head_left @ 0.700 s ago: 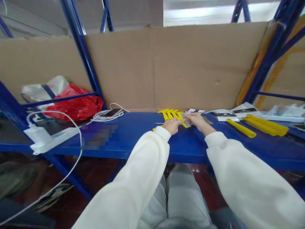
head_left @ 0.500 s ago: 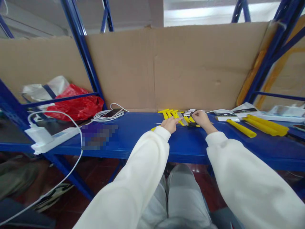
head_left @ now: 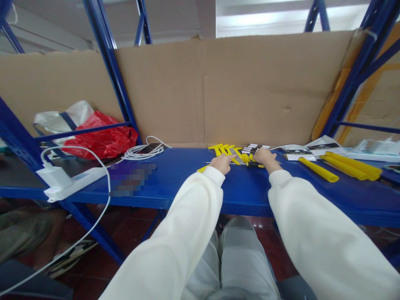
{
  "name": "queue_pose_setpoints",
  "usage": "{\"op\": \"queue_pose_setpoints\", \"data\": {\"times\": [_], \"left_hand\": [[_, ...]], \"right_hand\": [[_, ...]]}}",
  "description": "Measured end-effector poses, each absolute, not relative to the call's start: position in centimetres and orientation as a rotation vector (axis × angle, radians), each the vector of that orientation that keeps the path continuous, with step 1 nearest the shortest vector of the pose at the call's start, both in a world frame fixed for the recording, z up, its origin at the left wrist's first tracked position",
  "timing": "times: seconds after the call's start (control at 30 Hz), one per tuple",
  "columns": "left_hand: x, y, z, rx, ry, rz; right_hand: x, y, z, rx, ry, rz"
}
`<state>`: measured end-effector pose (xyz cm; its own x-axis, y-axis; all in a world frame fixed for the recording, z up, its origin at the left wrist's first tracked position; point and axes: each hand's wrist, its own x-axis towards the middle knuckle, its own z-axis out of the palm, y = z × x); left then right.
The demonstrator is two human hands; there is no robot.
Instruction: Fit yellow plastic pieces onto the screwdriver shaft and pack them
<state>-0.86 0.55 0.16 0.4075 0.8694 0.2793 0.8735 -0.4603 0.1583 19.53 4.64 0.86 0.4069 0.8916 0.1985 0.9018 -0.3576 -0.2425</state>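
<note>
At the back of the blue bench, my left hand [head_left: 221,163] has its index finger stretched along the edge of a flat grey piece [head_left: 237,156]. Its other fingers look curled, and the grip is partly hidden. Beneath and behind that piece lie several yellow T-shaped tools [head_left: 215,148] in a row. My right hand [head_left: 264,157] is closed with fingertips down at a group of small black-and-white pieces [head_left: 250,148]; what it pinches is hidden. Just below its fingers is a yellow-and-black handle [head_left: 254,165]. A thin metal shaft shows left of my left hand.
Yellow tubes [head_left: 318,170] and white packets [head_left: 298,152] lie to the right. A coiled white cable [head_left: 142,153], a phone, a red bag [head_left: 101,135] and a white power strip [head_left: 78,183] are at left. Cardboard [head_left: 250,87] walls the back; blue posts stand either side.
The grey piece has moved slightly left and lower, against the yellow tools. My right hand has turned slightly and shifted down. The whole view has shifted a little.
</note>
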Motion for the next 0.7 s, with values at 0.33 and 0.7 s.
{"op": "queue_pose_setpoints", "data": {"times": [0.33, 0.7], "left_hand": [[-0.9, 1.1, -0.5, -2.642, -1.563, -0.522], [-0.9, 1.4, -0.8, -2.631, -1.542, -0.530]], "right_hand": [[18.7, 5.7, 0.6, -2.502, -1.592, -0.105], [19.2, 4.6, 0.6, -2.418, -1.617, -0.081]]}}
